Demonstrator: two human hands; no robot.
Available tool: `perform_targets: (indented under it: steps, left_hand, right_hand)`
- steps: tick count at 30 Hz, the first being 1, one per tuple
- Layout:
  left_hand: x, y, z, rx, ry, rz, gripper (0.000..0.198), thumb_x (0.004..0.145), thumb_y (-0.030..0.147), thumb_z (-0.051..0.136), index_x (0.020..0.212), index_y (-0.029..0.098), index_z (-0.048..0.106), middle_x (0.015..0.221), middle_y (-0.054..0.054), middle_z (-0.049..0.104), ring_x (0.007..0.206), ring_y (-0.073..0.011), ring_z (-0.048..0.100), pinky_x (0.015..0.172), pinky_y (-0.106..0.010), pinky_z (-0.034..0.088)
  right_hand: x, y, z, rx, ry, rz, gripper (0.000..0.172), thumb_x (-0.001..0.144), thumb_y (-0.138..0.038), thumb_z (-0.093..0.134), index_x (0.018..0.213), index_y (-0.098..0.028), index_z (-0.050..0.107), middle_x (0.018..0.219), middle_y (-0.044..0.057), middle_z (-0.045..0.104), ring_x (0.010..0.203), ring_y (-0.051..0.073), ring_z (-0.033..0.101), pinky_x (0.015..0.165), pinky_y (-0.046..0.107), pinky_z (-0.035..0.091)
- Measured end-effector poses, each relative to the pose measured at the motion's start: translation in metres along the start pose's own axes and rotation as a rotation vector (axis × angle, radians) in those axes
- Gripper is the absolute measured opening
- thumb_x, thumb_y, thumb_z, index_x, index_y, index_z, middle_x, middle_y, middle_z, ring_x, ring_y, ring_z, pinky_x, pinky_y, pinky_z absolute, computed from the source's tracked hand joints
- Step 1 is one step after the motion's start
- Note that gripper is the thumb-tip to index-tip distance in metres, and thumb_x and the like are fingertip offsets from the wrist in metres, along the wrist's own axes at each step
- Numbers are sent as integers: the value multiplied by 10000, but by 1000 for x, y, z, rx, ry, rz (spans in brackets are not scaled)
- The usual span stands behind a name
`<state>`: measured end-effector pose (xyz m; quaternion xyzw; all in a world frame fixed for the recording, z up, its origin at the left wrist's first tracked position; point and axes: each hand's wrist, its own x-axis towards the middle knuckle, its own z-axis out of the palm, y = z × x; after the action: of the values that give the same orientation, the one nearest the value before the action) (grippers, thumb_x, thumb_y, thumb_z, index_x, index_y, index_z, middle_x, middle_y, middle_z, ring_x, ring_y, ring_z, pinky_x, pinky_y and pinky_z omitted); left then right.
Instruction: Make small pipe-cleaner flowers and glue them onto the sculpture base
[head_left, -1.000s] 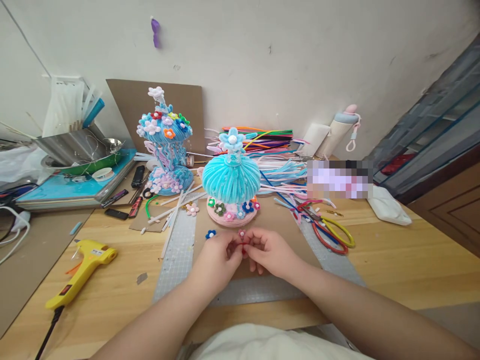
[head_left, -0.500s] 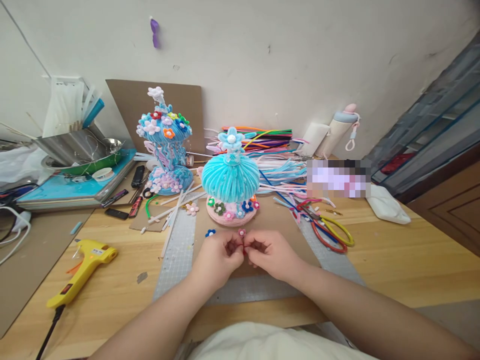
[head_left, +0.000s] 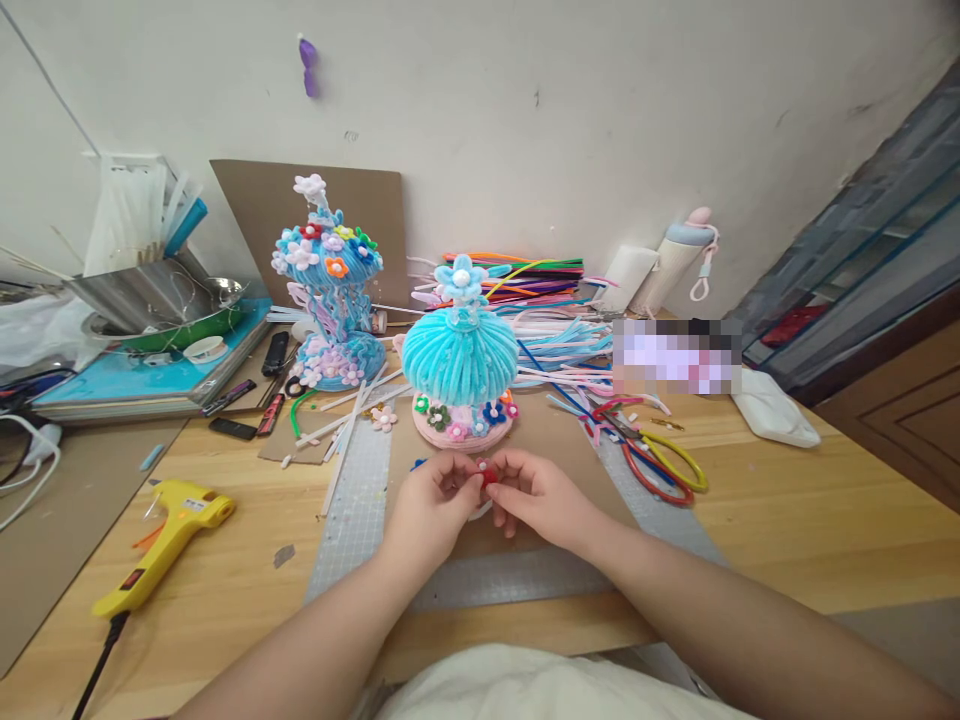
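Between my fingertips is a small fuzzy red piece (head_left: 489, 475), which looks like pipe cleaner; its full shape is partly covered. My left hand (head_left: 437, 505) pinches it from one side, and my right hand (head_left: 536, 497) grips it from the other. Something thin and whitish shows beneath the fingers. Just beyond the hands stands a turquoise pipe-cleaner dome (head_left: 460, 355) topped by a light blue flower (head_left: 460, 278). Its round pink base (head_left: 450, 438) carries several small coloured flowers. A blue flower (head_left: 418, 465) peeks out behind my left hand, mostly covered.
A yellow glue gun (head_left: 161, 545) lies at left. Right of the cardboard sheet (head_left: 585, 500) are scissors (head_left: 660, 465) with red and yellow handles. Behind are bundles of pipe cleaners (head_left: 562, 345) and another flowered blue figure (head_left: 330, 285). A steel bowl (head_left: 142, 300) sits far left.
The red piece has come up slightly and shows more between my fingertips. Both hands have shifted a little, and my right fingers have spread somewhat.
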<state>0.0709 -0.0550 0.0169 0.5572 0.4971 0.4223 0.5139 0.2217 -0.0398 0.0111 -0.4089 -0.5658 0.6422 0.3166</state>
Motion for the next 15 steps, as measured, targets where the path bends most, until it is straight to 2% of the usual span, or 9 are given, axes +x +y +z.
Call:
perform_targets:
  steps: [3, 7, 11, 15]
  left_hand:
    - [2, 2, 0, -190, -48, -112, 142, 711, 280, 571, 714, 154, 506, 588, 31, 544, 504, -83, 480, 514, -218, 398]
    - [3, 4, 0, -189, -125, -226, 182, 678, 296, 601, 685, 151, 492, 578, 28, 522, 513, -90, 481, 474, -206, 383]
    - [3, 3, 0, -122, -122, -184, 170, 718, 304, 562, 722, 145, 502, 577, 33, 514, 490, -77, 458, 488, -209, 381]
    - [1, -2, 1, -24, -79, -85, 122, 722, 255, 561, 707, 141, 519, 622, 21, 535, 555, -82, 485, 537, -206, 385]
  right_hand:
    - [1, 0, -1, 43, 15, -16, 206, 750, -353, 556, 785, -159, 496, 515, -45, 549, 405, 74, 488, 395, 194, 431]
    - [1, 1, -4, 40, 63, -26, 169, 752, -327, 546, 746, -171, 480, 456, -69, 510, 364, 68, 457, 371, 186, 411]
    - [0, 4, -3, -27, 66, -9, 110, 745, -272, 531, 764, -177, 480, 443, -81, 492, 358, 64, 449, 355, 171, 400]
    - [1, 6, 0, -34, 49, 22, 116, 718, -232, 539, 802, -178, 481, 530, -71, 519, 388, 60, 474, 356, 171, 420]
